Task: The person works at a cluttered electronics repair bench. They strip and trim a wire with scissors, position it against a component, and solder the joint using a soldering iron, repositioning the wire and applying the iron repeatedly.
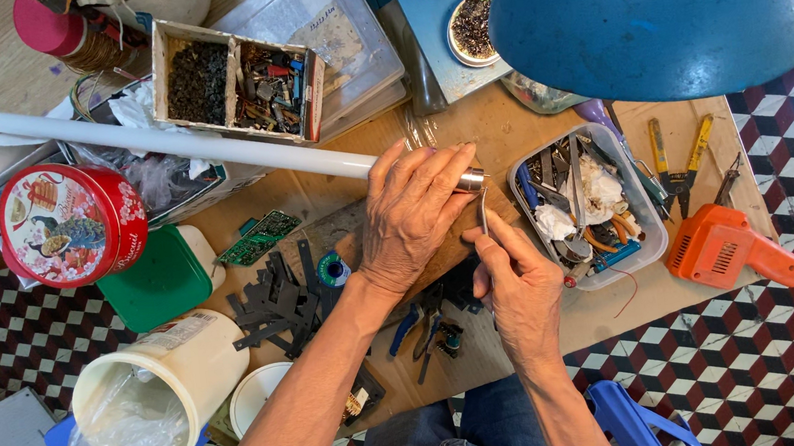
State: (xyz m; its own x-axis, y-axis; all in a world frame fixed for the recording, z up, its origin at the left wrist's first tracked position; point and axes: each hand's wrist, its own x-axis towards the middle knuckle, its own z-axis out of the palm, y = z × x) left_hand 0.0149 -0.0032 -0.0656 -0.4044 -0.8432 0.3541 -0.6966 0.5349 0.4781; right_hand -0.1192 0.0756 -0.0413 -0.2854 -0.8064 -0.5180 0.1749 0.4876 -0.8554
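2 boxes (pixel 238 82) (pixel 588 205) of metal parts

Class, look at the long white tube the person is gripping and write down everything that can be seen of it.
The white tube is long, thin and straight, smooth and perhaps glass. It lies slanted across the cluttered table, from the upper left edge down to the middle, passing in front of a box of small parts. Its near end has a shiny metal cap. The left hand wraps that end; the right hand holds a thin tool up to the cap.
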